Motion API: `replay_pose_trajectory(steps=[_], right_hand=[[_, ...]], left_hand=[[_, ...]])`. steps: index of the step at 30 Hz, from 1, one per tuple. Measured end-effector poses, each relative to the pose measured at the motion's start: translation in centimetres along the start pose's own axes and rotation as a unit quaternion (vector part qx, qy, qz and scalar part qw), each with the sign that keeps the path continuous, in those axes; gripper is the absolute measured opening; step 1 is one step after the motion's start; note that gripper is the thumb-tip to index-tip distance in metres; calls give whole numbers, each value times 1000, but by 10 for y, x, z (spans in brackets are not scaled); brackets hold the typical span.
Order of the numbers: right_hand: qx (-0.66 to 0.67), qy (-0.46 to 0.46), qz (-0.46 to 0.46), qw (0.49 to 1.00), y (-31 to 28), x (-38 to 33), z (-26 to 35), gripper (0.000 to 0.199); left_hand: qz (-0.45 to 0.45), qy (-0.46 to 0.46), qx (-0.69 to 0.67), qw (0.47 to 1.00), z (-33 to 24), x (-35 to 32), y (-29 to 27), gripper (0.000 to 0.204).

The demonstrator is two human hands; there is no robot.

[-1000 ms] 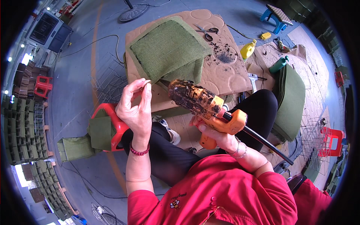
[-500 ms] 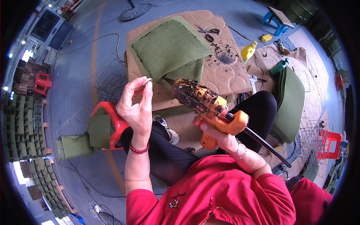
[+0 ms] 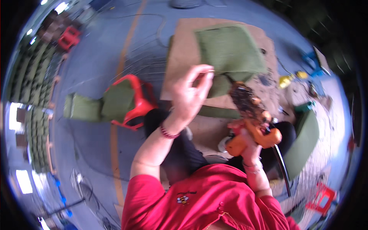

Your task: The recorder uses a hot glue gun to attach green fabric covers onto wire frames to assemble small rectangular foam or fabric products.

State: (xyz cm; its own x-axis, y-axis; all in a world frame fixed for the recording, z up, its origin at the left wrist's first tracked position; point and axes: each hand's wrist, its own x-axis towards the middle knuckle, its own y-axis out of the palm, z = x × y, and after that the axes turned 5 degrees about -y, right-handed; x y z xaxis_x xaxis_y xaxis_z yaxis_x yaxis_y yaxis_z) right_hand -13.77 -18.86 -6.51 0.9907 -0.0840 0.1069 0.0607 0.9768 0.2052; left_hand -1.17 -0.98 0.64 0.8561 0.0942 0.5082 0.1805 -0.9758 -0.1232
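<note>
Here the right hand (image 3: 249, 140) is wrapped around the grip of an orange glue gun (image 3: 251, 119) in the centre right of the frame, its crusted, dirty nozzle aimed up and to the left toward the green cushion (image 3: 230, 53) on a sheet of cardboard (image 3: 184, 50) in the upper middle. The left hand (image 3: 189, 97) is raised at the centre, thumb and forefinger pressed together near the cushion's lower edge. They seem to pinch something thin and pale, possibly a strand of glue, though it is too small and blurred to be sure.

The nozzle sits close to those fingertips, so a slip of either hand could bring hot metal or glue against skin. A string of glue could also trail onto the cushion fabric if the gun tips.

Much is hard to read (the whole frame is smeared by motion). Whether the trigger is pressed cannot be told, since the fingers of the right hand hide it. A red plastic stool (image 3: 132, 103) holding another green piece stands at centre left, and small yellow and blue items at the upper right are too blurred to identify.
</note>
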Motion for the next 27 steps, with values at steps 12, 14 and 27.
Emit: replay_pose_trajectory(steps=[12,14,27], right_hand=[[149,-19,-15,988,3,5,8,13],[153,-25,-14,988,2,5,8,13],[135,-10,0,991,4,5,14,10]], left_hand=[[9,30,12,999,16,3,5,17],[5,19,11,1000,16,3,5,16],[11,111,97,989,15,5,8,20]])
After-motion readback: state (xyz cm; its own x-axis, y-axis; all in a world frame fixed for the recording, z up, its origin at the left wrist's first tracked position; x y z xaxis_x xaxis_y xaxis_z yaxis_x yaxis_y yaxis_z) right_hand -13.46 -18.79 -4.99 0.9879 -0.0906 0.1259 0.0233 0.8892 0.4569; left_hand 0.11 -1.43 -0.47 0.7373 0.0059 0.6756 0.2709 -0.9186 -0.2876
